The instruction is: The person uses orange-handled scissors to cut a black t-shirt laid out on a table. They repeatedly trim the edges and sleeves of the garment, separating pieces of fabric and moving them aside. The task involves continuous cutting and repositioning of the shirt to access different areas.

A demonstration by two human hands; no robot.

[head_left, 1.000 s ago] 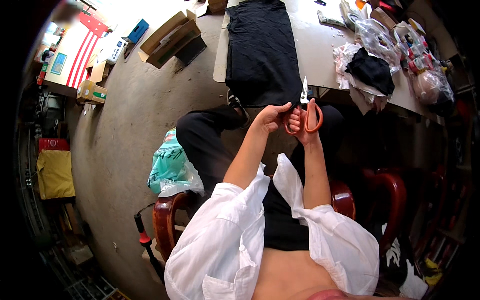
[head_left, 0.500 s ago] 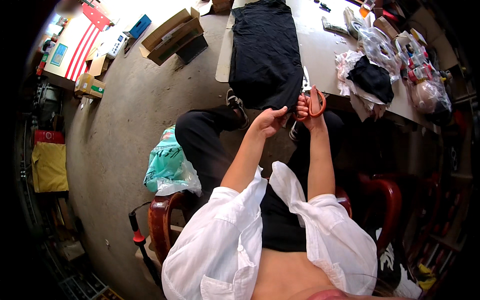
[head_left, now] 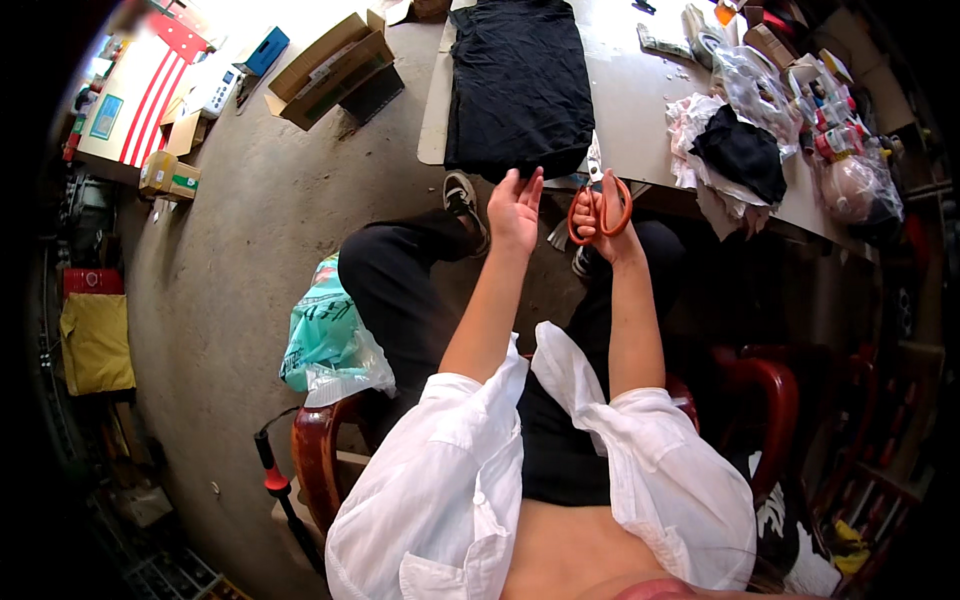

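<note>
A black cloth (head_left: 518, 85) is spread over the left part of the table, its near end reaching the front edge. My left hand (head_left: 515, 212) is at that near edge, palm up, with fingers stretched out and the tips at the cloth's hem. Whether the fingertips touch the hem, I cannot tell. In my right hand (head_left: 603, 228) is a pair of scissors with orange-red handles (head_left: 624, 208). Their silver blades point away from me beside the cloth's near right corner and look nearly closed.
On the table's (head_left: 632, 105) right lie pale rags (head_left: 690, 118), a black cloth scrap (head_left: 742, 155) and clear plastic bags (head_left: 755, 90). An open cardboard box (head_left: 330, 75) stands on the floor, front left. A teal plastic bag (head_left: 322, 335) sits beside my left knee, near the wooden chair arm (head_left: 312, 450).
My left hand has let go of the cloth's near corner and moved left, its fingers opening. The cloth's edge now lies flatter. The scissors have drawn slightly left and toward me.
</note>
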